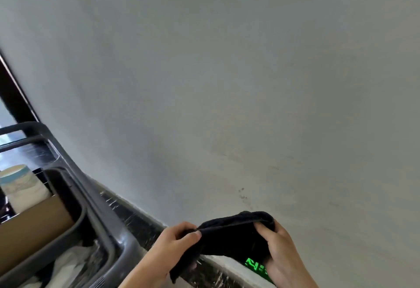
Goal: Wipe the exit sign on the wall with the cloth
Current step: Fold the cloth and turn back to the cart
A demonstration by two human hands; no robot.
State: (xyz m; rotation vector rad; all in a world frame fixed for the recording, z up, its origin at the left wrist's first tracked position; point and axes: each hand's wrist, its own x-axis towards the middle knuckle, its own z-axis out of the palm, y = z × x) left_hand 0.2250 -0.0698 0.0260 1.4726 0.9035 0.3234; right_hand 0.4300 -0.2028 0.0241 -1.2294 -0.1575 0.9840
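Note:
A black cloth (231, 235) is stretched between both hands low in the head view, close to the grey wall (227, 83). My left hand (175, 242) pinches its left edge and my right hand (279, 249) grips its right end. Just below the cloth, a glowing green exit sign (255, 267) shows low on the wall, partly hidden by the cloth and my right hand.
A dark grey cart (95, 219) stands at the lower left with a brown cardboard piece (34, 231), a pale container (20, 185) and white rags in it. A black speckled baseboard (136, 217) runs along the wall's foot.

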